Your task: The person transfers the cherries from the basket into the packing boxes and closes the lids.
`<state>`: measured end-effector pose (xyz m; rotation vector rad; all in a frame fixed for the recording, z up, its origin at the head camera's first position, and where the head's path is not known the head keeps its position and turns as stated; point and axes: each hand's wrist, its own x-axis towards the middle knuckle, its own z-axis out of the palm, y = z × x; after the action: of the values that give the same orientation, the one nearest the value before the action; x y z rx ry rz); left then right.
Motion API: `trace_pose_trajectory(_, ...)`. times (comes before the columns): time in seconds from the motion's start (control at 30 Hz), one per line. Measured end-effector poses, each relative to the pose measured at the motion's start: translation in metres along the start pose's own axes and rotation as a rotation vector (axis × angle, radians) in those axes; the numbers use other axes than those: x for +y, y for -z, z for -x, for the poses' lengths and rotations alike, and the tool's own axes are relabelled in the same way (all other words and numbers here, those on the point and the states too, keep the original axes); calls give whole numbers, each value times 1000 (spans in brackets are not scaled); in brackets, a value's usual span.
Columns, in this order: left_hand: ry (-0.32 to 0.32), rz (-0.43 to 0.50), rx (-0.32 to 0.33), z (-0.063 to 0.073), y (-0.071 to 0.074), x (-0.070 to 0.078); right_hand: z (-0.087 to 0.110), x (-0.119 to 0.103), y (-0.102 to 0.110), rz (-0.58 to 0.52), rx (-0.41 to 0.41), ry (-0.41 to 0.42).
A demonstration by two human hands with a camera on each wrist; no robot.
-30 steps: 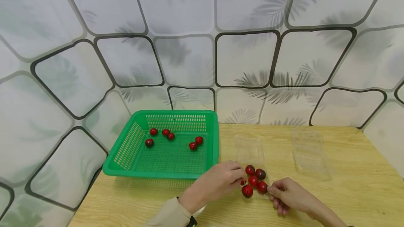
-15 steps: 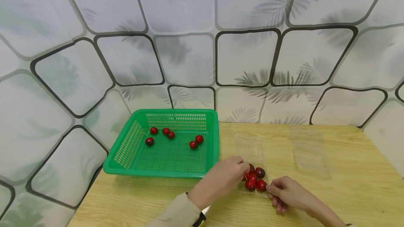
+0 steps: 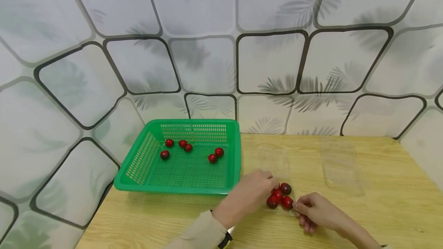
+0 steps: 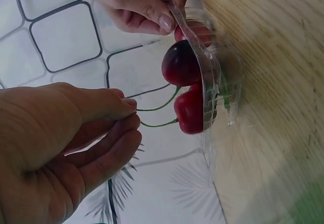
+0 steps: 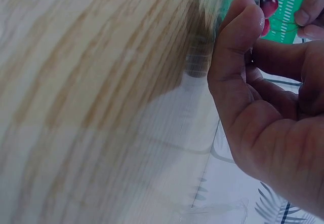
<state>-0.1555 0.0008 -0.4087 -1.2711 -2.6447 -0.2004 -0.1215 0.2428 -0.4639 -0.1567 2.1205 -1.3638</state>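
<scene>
My left hand pinches two thin green cherry stems between thumb and fingers. From them hang a dark cherry and a red cherry, right at the rim of a clear plastic clamshell box. More cherries lie in the box, partly hidden by the left fingers in the head view. The thumb and fingers of my right hand grip the box's near right edge. Behind the box its clear lid lies folded back.
To the left stands a green plastic basket with several cherries spread over its floor. Another clear plastic box lies at the back right of the wooden table. A patterned wall covering rises behind the table.
My left hand has moved slightly right and away from me, carrying the cherries by their stems over the box. The right hand has kept its grip on the box edge.
</scene>
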Motion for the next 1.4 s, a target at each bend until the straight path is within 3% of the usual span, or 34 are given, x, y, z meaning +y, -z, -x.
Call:
trace_pose_trajectory(0.37, 34, -2, -20, -3, -13, 3, -1, 1, -1, 2, 8, -16)
trace_pose_trajectory(0.63, 67, 34, -47, -8, -15, 7, -2, 1, -1, -20, -5, -6)
trace_pose_trajectory(0.97, 29, 20, 3, -12, -27, 14, 0, -1, 0, -11, -8, -10)
trace_pose_trajectory(1.4, -27, 49, -2, -11, -39, 16, -1, 0, 2, -39, -44, 11)
